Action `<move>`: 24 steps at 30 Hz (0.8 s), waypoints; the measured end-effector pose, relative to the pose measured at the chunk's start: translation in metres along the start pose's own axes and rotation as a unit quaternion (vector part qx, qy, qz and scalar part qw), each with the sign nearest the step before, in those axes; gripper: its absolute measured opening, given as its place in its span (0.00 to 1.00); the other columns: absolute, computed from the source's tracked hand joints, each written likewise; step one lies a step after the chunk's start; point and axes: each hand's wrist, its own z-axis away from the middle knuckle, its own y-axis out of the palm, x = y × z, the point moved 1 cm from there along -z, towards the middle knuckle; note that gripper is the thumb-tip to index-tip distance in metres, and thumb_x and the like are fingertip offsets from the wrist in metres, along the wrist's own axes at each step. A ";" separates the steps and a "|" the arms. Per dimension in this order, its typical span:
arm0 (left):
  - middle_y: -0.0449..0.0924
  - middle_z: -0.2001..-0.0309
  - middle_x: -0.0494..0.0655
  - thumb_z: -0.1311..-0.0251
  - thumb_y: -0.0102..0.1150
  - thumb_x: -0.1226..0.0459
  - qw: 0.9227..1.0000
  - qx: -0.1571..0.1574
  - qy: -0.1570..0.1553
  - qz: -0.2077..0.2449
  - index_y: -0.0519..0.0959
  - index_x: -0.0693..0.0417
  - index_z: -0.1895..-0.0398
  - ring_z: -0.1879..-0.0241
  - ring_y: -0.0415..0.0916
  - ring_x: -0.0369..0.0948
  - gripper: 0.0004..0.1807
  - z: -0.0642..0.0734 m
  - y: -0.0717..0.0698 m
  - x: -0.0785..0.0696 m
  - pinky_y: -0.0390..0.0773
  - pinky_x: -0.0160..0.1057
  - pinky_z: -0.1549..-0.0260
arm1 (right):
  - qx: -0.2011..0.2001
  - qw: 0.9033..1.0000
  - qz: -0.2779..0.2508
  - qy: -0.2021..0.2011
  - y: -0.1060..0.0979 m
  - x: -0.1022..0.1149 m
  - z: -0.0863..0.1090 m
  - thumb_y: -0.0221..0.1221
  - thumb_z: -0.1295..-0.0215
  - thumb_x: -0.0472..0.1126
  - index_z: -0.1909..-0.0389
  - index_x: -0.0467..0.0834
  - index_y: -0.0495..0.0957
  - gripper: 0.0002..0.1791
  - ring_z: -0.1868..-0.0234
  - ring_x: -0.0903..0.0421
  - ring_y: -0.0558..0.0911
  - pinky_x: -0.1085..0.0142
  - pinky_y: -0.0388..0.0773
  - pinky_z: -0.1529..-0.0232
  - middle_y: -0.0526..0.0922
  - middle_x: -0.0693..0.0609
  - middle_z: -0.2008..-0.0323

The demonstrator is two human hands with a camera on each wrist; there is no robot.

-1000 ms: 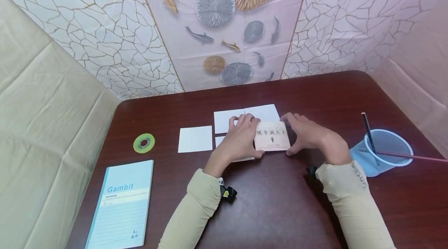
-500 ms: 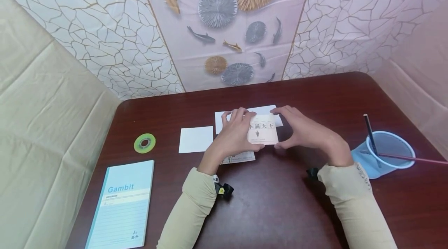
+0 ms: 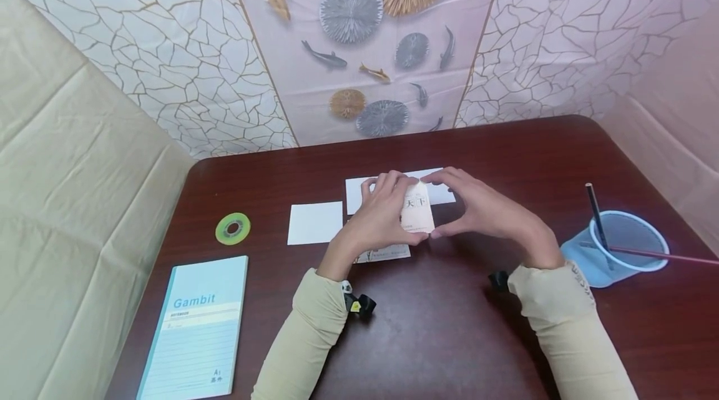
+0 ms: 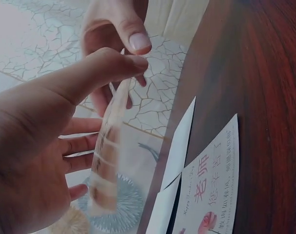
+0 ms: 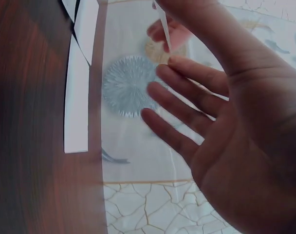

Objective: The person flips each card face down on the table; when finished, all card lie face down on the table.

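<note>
A cream greeting card (image 3: 417, 208) printed with dark characters is held upright between the two hands above the table. My left hand (image 3: 379, 213) holds its left part between thumb and fingers, hiding much of the print. At the opposite edge, the thumb and index finger of my right hand (image 3: 485, 206) pinch the corners. The right wrist view shows that hand's other fingers spread loosely. In the left wrist view the held card (image 4: 106, 151) appears nearly edge-on. A printed card (image 3: 387, 254) with red lettering lies below my left hand, partly covered by it.
White cards lie behind the hands, one at the back left (image 3: 357, 191) and another at the back right (image 3: 445, 193). A separate white card (image 3: 314, 223) is to the left. Farther out are a green disc (image 3: 233, 229), a notebook (image 3: 196, 325) and a blue mesh cup (image 3: 601, 256) holding sticks.
The held card has shifted left and up, and more of its print is now behind my left hand. My right hand has followed it leftward. More of the printed card below shows.
</note>
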 end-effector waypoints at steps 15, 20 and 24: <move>0.63 0.41 0.40 0.54 0.74 0.49 0.952 -0.053 0.013 0.301 0.60 0.39 0.28 0.40 0.60 0.36 0.48 0.001 -0.012 0.000 0.61 0.45 0.45 | 0.066 0.995 -0.075 0.021 0.016 -0.004 -0.004 0.75 0.56 0.60 0.36 0.49 0.64 0.48 0.43 0.54 0.70 0.51 0.67 0.41 0.72 0.55 0.45; 0.65 0.37 0.41 0.51 0.74 0.59 0.925 -0.053 0.033 0.376 0.56 0.47 0.29 0.36 0.61 0.37 0.48 0.003 -0.017 0.005 0.60 0.47 0.38 | 0.052 0.997 -0.054 0.036 0.012 -0.011 -0.001 0.75 0.56 0.61 0.32 0.48 0.64 0.51 0.39 0.50 0.70 0.49 0.67 0.40 0.70 0.51 0.39; 0.64 0.37 0.41 0.54 0.74 0.55 0.957 -0.035 -0.014 0.287 0.56 0.47 0.30 0.37 0.60 0.38 0.49 0.005 -0.015 0.011 0.59 0.47 0.40 | 0.039 0.997 -0.023 0.059 0.003 -0.022 0.006 0.77 0.57 0.55 0.32 0.47 0.66 0.50 0.40 0.49 0.69 0.49 0.68 0.42 0.70 0.48 0.39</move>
